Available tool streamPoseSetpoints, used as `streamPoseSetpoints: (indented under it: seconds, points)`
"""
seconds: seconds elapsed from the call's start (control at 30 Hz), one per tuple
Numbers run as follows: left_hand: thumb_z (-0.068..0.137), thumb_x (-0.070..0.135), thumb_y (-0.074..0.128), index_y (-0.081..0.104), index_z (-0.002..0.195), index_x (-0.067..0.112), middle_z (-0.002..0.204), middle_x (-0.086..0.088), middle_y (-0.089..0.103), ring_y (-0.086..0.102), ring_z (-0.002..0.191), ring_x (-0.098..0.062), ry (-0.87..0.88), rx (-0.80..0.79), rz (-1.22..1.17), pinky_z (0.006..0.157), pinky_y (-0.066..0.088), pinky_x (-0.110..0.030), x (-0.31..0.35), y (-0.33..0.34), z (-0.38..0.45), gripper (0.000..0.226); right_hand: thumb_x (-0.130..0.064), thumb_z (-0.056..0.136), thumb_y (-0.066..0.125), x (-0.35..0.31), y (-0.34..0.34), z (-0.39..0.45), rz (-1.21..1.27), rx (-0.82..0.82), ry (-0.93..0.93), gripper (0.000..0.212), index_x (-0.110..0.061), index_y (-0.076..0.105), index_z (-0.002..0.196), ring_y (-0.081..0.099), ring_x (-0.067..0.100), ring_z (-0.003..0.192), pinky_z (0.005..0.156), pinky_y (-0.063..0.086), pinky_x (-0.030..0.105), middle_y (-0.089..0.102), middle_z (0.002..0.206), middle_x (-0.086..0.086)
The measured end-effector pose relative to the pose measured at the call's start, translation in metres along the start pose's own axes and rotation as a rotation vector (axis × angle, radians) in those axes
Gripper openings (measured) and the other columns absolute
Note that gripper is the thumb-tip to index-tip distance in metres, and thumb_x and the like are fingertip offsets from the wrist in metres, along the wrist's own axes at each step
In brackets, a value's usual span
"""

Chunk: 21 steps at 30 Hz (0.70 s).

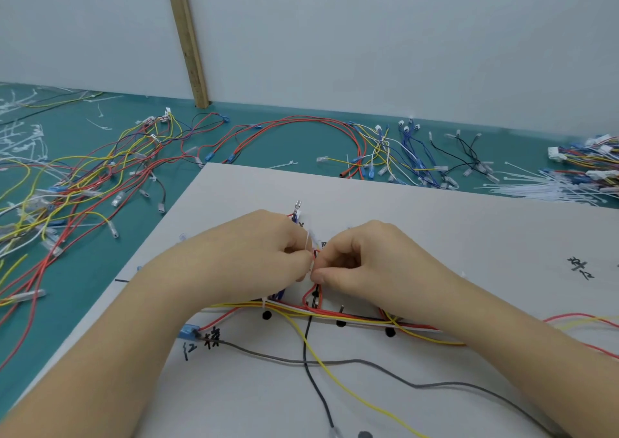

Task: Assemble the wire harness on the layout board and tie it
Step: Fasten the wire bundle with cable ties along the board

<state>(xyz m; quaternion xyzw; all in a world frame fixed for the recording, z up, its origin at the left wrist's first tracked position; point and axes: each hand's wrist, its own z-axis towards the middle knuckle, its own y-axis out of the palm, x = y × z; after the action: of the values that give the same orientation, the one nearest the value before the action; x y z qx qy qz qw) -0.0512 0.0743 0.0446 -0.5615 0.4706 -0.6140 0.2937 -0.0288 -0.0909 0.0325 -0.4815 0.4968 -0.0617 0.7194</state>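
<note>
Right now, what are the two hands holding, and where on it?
Both hands pinch a white cable tie near the red wires; exact grip points are hidden.

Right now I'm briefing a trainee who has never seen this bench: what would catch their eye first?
Two hands meet mid-frame over the white layout board: the left hand and right hand pinch a white cable tie around red wires. Left of the board, a tangle of loose wires sprawls across the green table.
</note>
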Motion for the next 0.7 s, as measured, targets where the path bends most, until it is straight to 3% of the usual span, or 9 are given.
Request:
streamPoseSetpoints:
  seconds: [0.17, 0.23, 0.4, 0.53, 0.7]
  points:
    - [0.078, 0.033, 0.044, 0.057, 0.062, 0.019, 0.05, 0.002, 0.047, 0.043, 0.053, -0.007, 0.057, 0.005, 0.048, 0.05, 0.035, -0.022, 0.0008, -0.0001, -0.0004, 0.025, -0.013, 0.077, 0.065, -0.0028, 0.0023, 0.0002, -0.041, -0.005, -0.023, 0.01, -0.019, 0.072, 0.073, 0.052, -0.005, 0.052, 0.054, 0.037, 0.007, 0.055, 0.051, -0.017]
    - [0.068, 0.039, 0.036, 0.049, 0.055, 0.02, 0.053, -0.002, 0.046, 0.043, 0.053, -0.012, 0.095, 0.02, 0.146, 0.056, 0.04, -0.031, 0.0003, -0.0005, -0.0011, 0.027, -0.012, 0.076, 0.064, -0.0049, 0.0034, 0.0005, -0.084, -0.028, -0.036, 0.011, -0.018, 0.071, 0.072, 0.051, -0.003, 0.051, 0.053, 0.036, 0.008, 0.054, 0.049, -0.016]
    - [0.066, 0.038, 0.031, 0.041, 0.053, 0.016, 0.058, -0.006, 0.047, 0.042, 0.058, -0.017, 0.185, 0.056, 0.253, 0.058, 0.04, -0.036, 0.0009, -0.0011, 0.0016, 0.027, -0.011, 0.077, 0.063, -0.0061, 0.0025, 0.0007, -0.099, -0.047, -0.037, 0.017, -0.023, 0.063, 0.065, 0.049, -0.001, 0.049, 0.051, 0.036, 0.009, 0.054, 0.051, -0.012]
    - [0.068, 0.049, 0.022, 0.035, 0.053, 0.024, 0.061, 0.001, 0.044, 0.042, 0.063, -0.015, 0.245, 0.008, 0.329, 0.055, 0.034, -0.023, 0.0003, -0.0012, 0.0037, 0.031, -0.012, 0.076, 0.062, -0.0063, 0.0014, 0.0024, -0.142, -0.06, -0.045, 0.009, -0.014, 0.067, 0.069, 0.046, 0.006, 0.049, 0.05, 0.036, 0.013, 0.054, 0.054, -0.005]
    - [0.056, 0.059, 0.009, 0.035, 0.057, 0.027, 0.066, 0.002, 0.046, 0.043, 0.065, -0.015, 0.271, 0.023, 0.282, 0.058, 0.034, -0.024, 0.0008, -0.0017, 0.003, 0.041, -0.012, 0.076, 0.062, -0.0051, 0.0022, 0.0019, -0.152, -0.055, -0.061, 0.013, -0.017, 0.062, 0.064, 0.045, 0.005, 0.048, 0.049, 0.035, 0.014, 0.05, 0.05, -0.006]
